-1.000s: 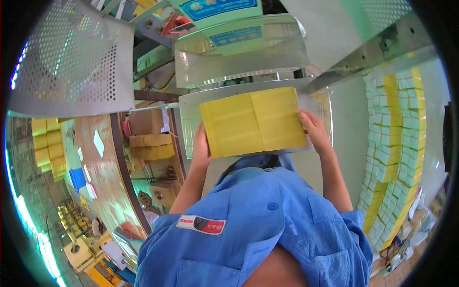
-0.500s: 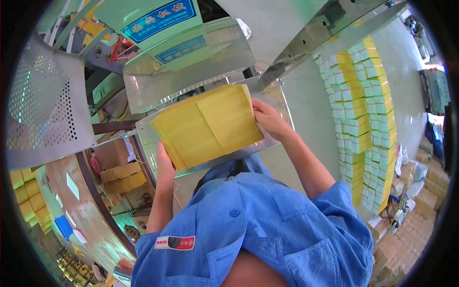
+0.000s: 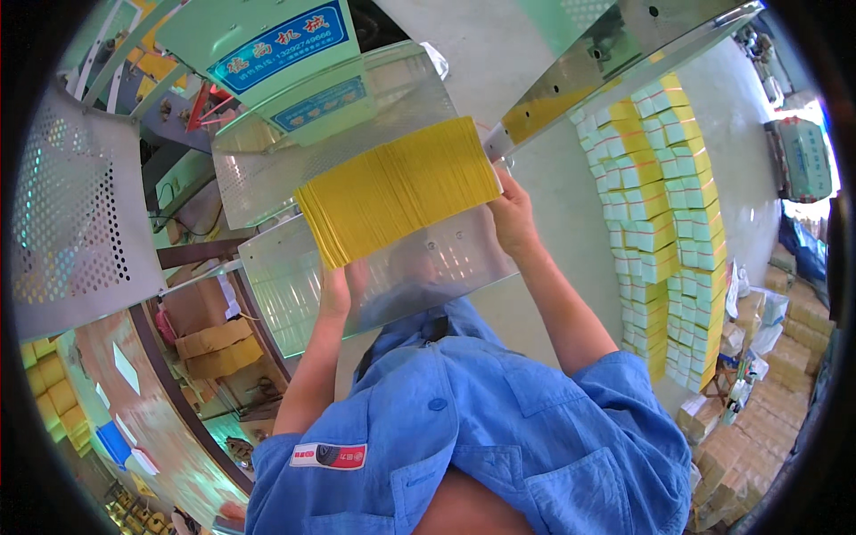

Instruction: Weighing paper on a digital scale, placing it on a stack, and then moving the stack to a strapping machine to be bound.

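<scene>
A thick stack of yellow paper envelopes [image 3: 401, 192] is held between my two hands, its many thin edges turned upward. My left hand [image 3: 336, 290] grips the stack's lower left end, with the fingers partly hidden beneath it. At the right end, my right hand [image 3: 512, 216] is closed around the stack's side. Under the stack lies a shiny metal tray [image 3: 446, 267] of the machine, which reflects my shirt. Just beyond it is a perforated metal plate [image 3: 259, 183] behind a clear cover.
A pale green machine body [image 3: 201, 36] with a blue sign stands ahead. A slanted metal beam [image 3: 571, 85] rises at the upper right. Tall rows of banded yellow and white bundles [image 3: 655, 232] stand on the floor to the right. A wooden table [image 3: 160, 401] is at the left.
The stack has moved forward and tipped, so its edges now face up instead of one flat face. Both hands moved with it, and more of the tray shows.
</scene>
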Demonstrator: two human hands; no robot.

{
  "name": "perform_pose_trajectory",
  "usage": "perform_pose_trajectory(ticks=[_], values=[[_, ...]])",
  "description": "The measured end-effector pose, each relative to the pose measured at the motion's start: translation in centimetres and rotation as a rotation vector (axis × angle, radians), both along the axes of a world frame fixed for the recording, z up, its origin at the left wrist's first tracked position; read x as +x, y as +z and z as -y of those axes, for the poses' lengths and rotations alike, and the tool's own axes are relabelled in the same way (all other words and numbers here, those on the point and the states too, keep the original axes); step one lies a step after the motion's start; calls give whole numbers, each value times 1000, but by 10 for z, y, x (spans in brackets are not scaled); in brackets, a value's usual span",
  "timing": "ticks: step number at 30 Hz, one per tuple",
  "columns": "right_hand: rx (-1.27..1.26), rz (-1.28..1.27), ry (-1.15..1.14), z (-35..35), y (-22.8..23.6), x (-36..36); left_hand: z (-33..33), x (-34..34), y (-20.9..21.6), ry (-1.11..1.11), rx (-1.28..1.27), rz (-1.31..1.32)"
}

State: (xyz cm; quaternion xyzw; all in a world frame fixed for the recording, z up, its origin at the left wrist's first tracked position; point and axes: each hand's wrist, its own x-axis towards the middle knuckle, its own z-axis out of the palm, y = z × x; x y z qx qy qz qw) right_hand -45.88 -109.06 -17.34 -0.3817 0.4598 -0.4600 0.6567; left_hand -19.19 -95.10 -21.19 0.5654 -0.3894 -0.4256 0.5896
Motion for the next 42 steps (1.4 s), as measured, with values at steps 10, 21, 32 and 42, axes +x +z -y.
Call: perform_pose_trajectory(ticks=[10, 21, 32, 42], values=[[-583, -500, -146, -28, 76, -18, 14, 5, -12, 104, -198, 838], [-1259, -1025, 786, -19, 118, 144, 15, -4, 24, 159, -27, -378], [-1213, -880, 628, -33, 127, 111, 18, -18, 34, 141, -36, -476], [-346, -489, -35, -14, 3, -35, 14, 0, -14, 205, 57, -390]])
